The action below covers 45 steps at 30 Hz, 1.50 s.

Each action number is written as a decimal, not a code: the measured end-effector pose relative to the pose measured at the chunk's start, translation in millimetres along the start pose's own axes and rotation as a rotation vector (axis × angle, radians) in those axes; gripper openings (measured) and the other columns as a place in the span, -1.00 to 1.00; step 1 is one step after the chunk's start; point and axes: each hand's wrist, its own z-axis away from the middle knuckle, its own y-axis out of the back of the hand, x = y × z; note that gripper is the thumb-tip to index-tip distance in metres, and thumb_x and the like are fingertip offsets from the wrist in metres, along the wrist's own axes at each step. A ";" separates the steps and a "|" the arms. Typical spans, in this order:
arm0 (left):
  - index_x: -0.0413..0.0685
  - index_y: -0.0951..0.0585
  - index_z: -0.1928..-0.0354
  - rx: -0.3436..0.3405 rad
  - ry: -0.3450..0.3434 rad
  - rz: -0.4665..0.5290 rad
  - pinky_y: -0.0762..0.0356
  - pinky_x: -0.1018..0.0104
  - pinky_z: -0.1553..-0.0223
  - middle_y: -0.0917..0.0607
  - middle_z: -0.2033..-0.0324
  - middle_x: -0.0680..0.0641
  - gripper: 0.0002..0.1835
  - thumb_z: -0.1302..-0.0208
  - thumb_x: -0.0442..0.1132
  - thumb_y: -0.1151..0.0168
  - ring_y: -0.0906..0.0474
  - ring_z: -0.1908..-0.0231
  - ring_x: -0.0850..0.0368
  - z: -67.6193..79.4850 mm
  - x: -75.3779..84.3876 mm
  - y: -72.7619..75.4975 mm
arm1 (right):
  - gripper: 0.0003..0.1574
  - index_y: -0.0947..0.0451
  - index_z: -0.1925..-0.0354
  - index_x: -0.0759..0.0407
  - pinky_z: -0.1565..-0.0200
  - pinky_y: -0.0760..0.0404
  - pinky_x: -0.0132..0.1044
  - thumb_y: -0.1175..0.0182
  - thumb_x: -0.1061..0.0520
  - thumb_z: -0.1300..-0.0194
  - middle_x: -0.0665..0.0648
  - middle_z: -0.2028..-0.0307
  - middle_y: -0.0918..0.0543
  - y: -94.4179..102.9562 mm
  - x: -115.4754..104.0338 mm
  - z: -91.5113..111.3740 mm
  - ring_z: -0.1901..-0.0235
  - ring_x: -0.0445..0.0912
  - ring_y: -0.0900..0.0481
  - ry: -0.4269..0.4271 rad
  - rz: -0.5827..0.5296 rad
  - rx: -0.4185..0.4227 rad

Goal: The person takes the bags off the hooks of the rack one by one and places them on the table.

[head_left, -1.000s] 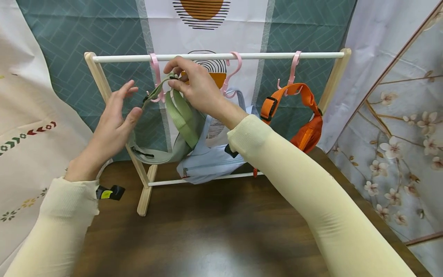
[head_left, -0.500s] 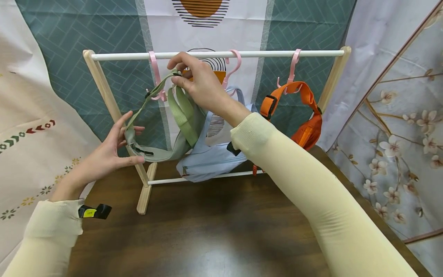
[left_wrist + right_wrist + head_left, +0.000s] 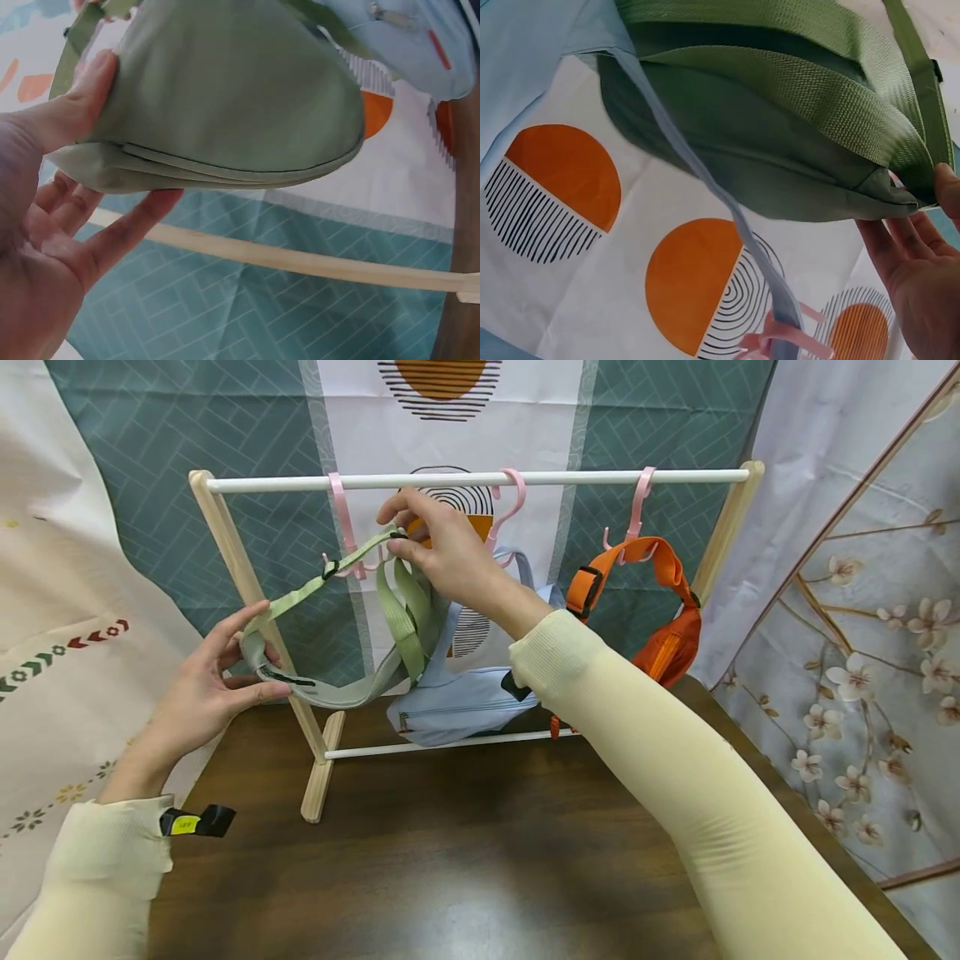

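A sage-green waist bag with a light green webbing strap is held up between both hands at the rack's left end. My left hand grips the bag's left end, thumb on one face and fingers on the other in the left wrist view. Beside the strap's upper right end, my right hand pinches the webbing near a black fitting, with the bag's narrow tip between thumb and fingers in the right wrist view. Behind the strap, a pink hook hangs from the rail; the strap overlaps its lower prongs.
A wooden rack with a white rail stands on the brown table. A light blue bag hangs at the middle pink hook, close to the green bag. On the right hook hangs an orange waist bag. Patterned cloth surrounds the table.
My left hand has come down to the green bag's left end, taken hold of it and drawn it slightly left. My right hand, still pinching the strap, has shifted a little right.
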 end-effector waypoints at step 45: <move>-0.20 -0.47 -0.42 0.384 -0.081 0.546 -0.61 0.58 0.28 -0.75 0.13 -0.13 -0.24 -0.18 -0.81 -0.18 -0.68 0.25 0.14 -19.8 45.4 75.3 | -0.31 -0.40 -0.42 0.23 -0.02 -0.71 -0.03 -0.22 0.47 -0.39 0.28 -0.02 -0.67 -7.0 2.5 42.8 0.06 0.10 -0.74 -0.037 -0.595 -0.138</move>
